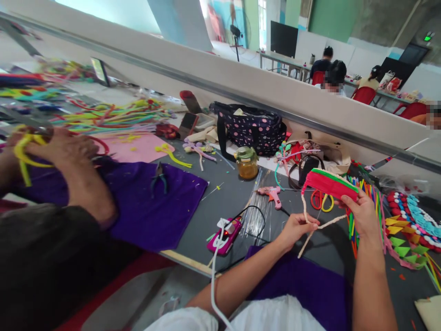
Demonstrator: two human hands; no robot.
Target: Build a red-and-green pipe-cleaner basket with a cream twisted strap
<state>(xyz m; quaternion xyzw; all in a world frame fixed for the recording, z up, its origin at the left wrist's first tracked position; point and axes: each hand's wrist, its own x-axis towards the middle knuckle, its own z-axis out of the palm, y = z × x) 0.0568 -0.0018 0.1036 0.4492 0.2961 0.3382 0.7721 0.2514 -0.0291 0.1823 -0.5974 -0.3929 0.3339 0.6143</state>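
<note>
Held up over the table is a pink-red strip (329,185) with a green and cream edge, like a watermelon slice. My right hand (360,209) grips its right end between thumb and fingers. A cream fuzzy cord (304,209) hangs from its left end, loops below and runs back up toward my right hand. My left hand (299,228) pinches this cord where its lengths cross, and a loose tail (305,245) dangles under the fingers. Behind the loop lie red and yellow-handled scissors (322,200). A pink glue gun (271,195) rests left of them, beside clear glue sticks (257,216).
A magenta power strip (224,235) with a white cable lies left of my arm. Behind stand a honey-coloured jar (246,164) and dotted bag (253,131). At left, a co-worker's hands (65,149) handle yellow stems near pliers (159,180). Colourful strips (368,202) lie right.
</note>
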